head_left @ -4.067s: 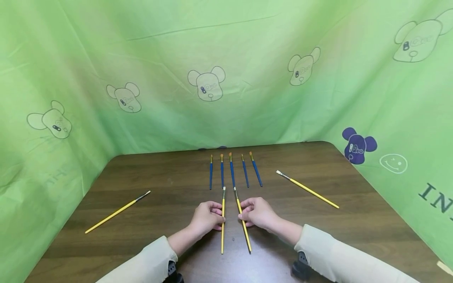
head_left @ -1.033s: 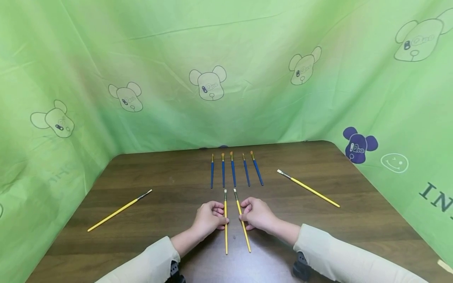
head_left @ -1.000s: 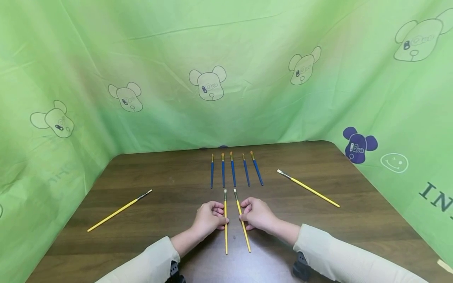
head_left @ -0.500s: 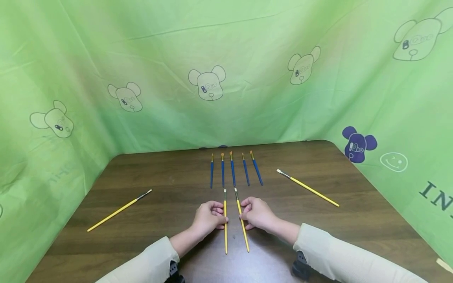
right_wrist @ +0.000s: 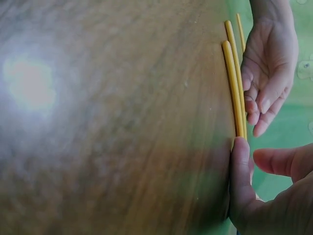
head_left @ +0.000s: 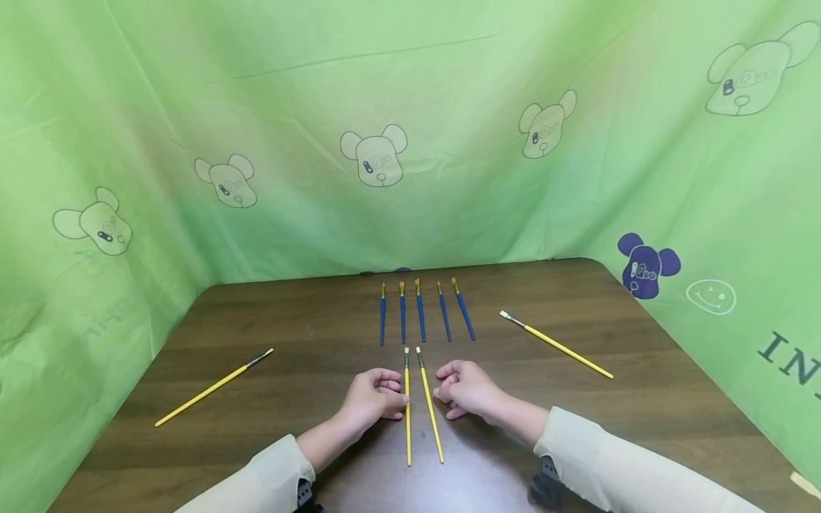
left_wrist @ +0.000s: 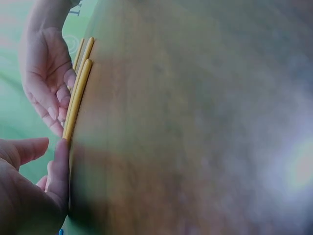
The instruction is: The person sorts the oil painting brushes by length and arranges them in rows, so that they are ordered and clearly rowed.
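Two yellow-handled paintbrushes lie nearly side by side at the middle of the table, pale bristles pointing away. My left hand [head_left: 375, 395] is beside the left paintbrush [head_left: 408, 434], its thumb tip overlapping the handle in the head view. From the left wrist, thumb and fingers [left_wrist: 59, 169] stand apart, a fingertip at the yellow handle [left_wrist: 79, 98]. To the right of the slightly slanted right paintbrush [head_left: 434, 424], my right hand [head_left: 471, 390] has relaxed fingers and a small gap to the handle. The right wrist view shows its thumb [right_wrist: 274, 161] spread away from the fingers.
Several blue-handled paintbrushes [head_left: 420, 320] stretch in a row behind the yellow pair. One more yellow paintbrush [head_left: 205, 392] lies slanted at the left, another [head_left: 564, 349] at the right. A green printed cloth [head_left: 288, 214] hangs around the wooden table [head_left: 288, 313].
The right yellow paintbrush has shifted left, closer to the other, and my right hand has let go of it. The left paintbrush has hardly moved, and my left thumb and fingers now stand apart.
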A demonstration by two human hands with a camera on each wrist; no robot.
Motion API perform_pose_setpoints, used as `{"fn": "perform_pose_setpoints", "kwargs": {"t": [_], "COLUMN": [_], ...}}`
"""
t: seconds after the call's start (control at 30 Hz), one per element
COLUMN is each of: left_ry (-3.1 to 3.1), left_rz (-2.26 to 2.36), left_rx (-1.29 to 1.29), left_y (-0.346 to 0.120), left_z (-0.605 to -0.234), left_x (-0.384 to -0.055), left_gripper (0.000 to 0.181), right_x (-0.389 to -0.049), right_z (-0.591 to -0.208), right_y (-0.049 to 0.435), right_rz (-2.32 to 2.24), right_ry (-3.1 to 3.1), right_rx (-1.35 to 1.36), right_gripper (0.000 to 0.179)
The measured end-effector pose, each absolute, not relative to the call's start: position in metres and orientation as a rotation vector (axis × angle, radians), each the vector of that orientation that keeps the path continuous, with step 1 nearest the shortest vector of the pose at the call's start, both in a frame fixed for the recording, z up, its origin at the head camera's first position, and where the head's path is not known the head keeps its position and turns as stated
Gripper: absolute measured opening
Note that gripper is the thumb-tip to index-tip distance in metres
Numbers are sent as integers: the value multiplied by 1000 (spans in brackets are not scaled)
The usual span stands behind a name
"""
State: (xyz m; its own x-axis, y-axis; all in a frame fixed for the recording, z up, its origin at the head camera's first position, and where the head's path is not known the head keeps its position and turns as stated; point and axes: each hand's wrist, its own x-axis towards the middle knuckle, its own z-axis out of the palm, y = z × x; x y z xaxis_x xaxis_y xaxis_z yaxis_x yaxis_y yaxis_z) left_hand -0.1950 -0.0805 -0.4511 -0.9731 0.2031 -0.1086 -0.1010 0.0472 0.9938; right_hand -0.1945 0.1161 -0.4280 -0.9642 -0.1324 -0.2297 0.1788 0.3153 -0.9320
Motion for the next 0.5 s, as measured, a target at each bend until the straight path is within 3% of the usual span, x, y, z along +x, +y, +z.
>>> {"fn": "perform_pose_setpoints", "kwargs": {"t": [0.5], "left_ry": [2062], "left_rz": [2045], "left_rx": [149], "left_y": [-119], "left_z": [-440], "left_x": [-203], "left_gripper": [44], "right_x": [-203], "right_z": [-424], "right_y": [142], "right_rz": [-1766], "right_ry": [2250], "right_rx": [-82], "right_gripper": [35]}}
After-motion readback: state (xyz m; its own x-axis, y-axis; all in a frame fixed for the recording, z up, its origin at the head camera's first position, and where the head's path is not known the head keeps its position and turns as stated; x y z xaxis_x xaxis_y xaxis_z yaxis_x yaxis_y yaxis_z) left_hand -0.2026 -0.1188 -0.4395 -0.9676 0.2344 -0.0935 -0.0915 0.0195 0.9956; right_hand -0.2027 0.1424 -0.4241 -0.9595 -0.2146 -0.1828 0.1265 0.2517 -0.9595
